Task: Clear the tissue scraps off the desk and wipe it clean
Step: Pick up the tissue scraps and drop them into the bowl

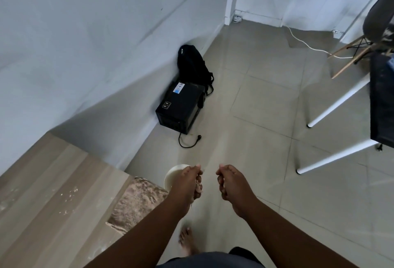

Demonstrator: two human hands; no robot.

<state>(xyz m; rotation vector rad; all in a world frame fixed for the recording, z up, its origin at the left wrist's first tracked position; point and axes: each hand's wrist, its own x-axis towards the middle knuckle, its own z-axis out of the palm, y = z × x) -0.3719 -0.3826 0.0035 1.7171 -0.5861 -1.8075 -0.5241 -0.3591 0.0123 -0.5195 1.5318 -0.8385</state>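
Note:
The light wooden desk (53,193) fills the lower left, with small white tissue scraps (69,193) strewn over its top. A brownish fuzzy cloth (136,201) lies at its near corner. Beside the desk, a round white container (173,175) sits low over the floor. My left hand (188,183) is directly above it with fingers curled in, and a pale bit of tissue shows under them. My right hand (231,182) hovers just to the right as a loose fist; nothing shows inside it.
A black box (181,105) with a loose cable and a black backpack (193,63) stand against the wall ahead. White table legs (339,101) and a chair (377,22) are on the right. Grey tiled floor lies between. My bare foot (186,240) is below.

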